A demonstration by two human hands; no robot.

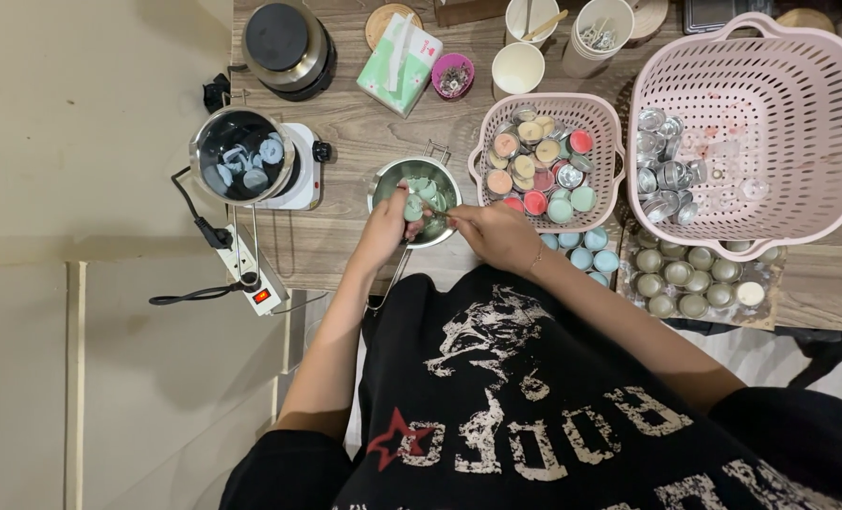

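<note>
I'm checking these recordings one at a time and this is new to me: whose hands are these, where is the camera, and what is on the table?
There is no machine: a person works with bare hands, filmed from a camera on their head looking down. The left hand holds a small pale green wax disc over a metal pot; the right hand pokes at it with a thin tool. On the wooden table stand a small pink basket of coloured tealights, a large pink basket with empty metal cups, and a second pot on a hotplate.
</note>
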